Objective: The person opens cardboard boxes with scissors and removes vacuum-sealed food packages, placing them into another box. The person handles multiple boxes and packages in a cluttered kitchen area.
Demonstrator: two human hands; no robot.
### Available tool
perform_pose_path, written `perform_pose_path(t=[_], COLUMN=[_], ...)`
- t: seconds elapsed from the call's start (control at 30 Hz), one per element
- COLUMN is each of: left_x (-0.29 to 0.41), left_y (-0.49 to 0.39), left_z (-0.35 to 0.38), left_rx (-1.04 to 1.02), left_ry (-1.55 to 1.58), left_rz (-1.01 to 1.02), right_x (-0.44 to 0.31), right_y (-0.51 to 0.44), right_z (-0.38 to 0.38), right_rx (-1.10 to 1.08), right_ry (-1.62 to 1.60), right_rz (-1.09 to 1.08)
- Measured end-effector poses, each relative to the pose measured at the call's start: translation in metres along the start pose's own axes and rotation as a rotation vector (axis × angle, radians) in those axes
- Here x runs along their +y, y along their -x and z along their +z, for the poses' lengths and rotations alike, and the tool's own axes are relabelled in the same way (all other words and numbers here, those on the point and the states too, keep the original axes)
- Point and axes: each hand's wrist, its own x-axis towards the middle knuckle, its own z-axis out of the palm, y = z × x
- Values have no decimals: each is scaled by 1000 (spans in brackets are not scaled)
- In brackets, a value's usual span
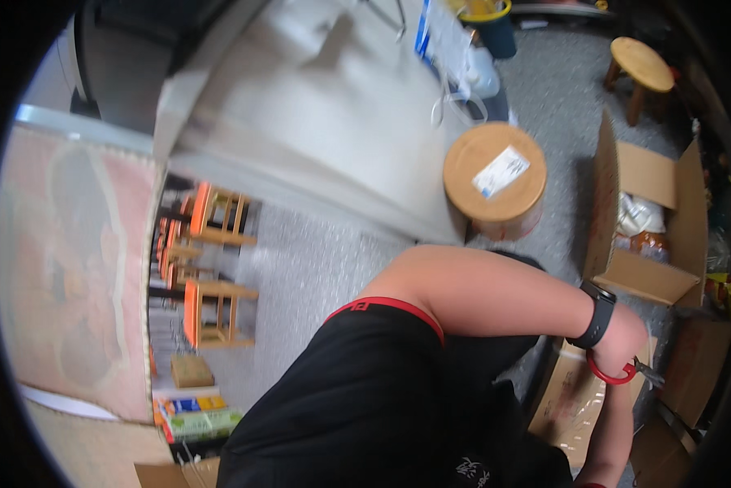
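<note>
My left hand [623,341], with a black watch [598,314] on its wrist, is closed around the handles of red-handled scissors [612,377]. The dark metal blades point right. From the lower right my right forearm [610,427] reaches up to the scissors. My right hand is mostly hidden behind the left hand and the handles, so its grip does not show. Below and beside both arms lies a cardboard box [560,405] with shiny clear tape across its top.
An open carton [603,244] holds white plastic and a reddish-brown package. Nearby stand a round lidded tub [493,165] with a paper on it and a wooden stool [643,64]. Several orange-seated chairs [219,213] are at left. More cardboard [695,366] lies at the right edge.
</note>
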Motion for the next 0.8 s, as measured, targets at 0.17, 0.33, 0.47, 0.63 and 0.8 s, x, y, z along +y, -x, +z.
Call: perform_pose_path(t=[0.17, 0.33, 0.47, 0.63, 0.8], left_x=[28, 3, 4, -5, -16], left_y=[21, -3, -24, -45, -64], left_z=[2, 14, 10, 5, 0], left_rx=[-45, -42, 5, -13, -76], left_ry=[-116, -240, -287, -320, -329], left_rz=[-95, -211, -189, -162, -212], right_x=[20, -2, -22, -32, -44], right_y=[14, 9, 20, 28, 33], right_z=[-13, -20, -36, -46, -60], right_rx=[-149, -37, 9, -2, -80], right_ry=[-69, 34, 76, 128, 138], right_rz=[86, -140, -131, -138, -74])
